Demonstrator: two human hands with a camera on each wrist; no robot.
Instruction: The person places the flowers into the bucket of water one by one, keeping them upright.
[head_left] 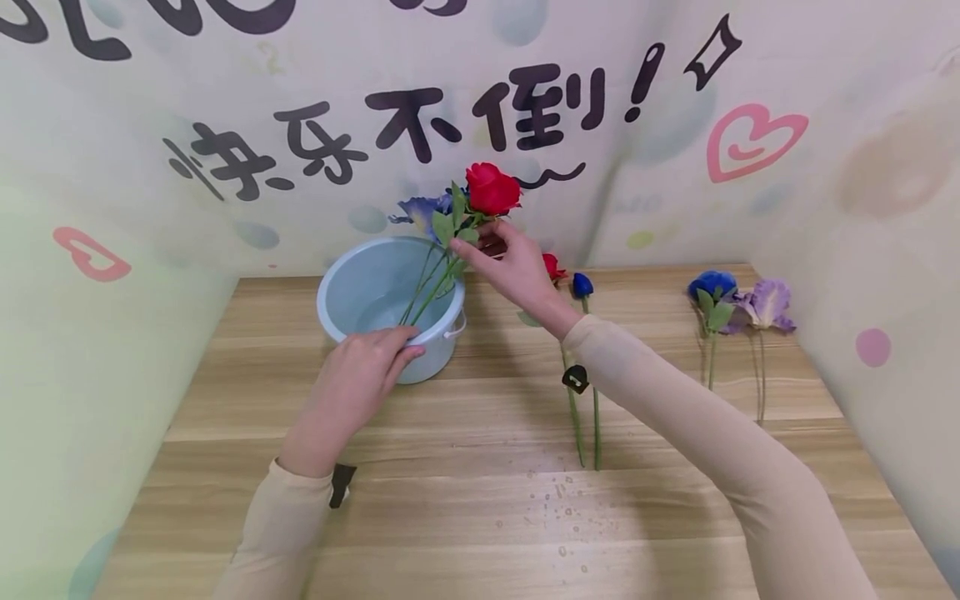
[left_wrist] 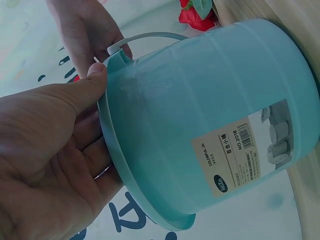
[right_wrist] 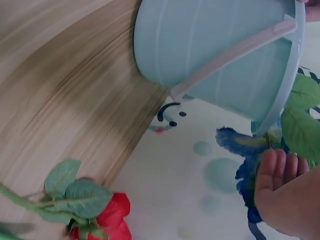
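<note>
A light blue plastic bucket [head_left: 435, 360] stands upright at the back left of the table. My left hand [head_left: 360, 375] grips its near rim, the thumb outside and the fingers inside, as the left wrist view shows. Over the bucket's right side, my right hand [head_left: 513, 258] holds a red rose [head_left: 492, 190] by its upper stem, just below the bloom. A blue iris [head_left: 420, 212] is beside the rose, its petals next to the fingers [right_wrist: 277, 167] in the right wrist view. The stems slant down into the bucket, their lower ends partly behind the left hand.
Right of the bucket lie another red rose [head_left: 553, 267], partly behind the right forearm, and a blue rosebud [head_left: 582, 286]. A blue rose [head_left: 712, 285] and a purple iris [head_left: 767, 304] lie farther right. Water drops [head_left: 566, 512] dot the wooden table; a printed cloth [head_left: 660, 208] hangs behind.
</note>
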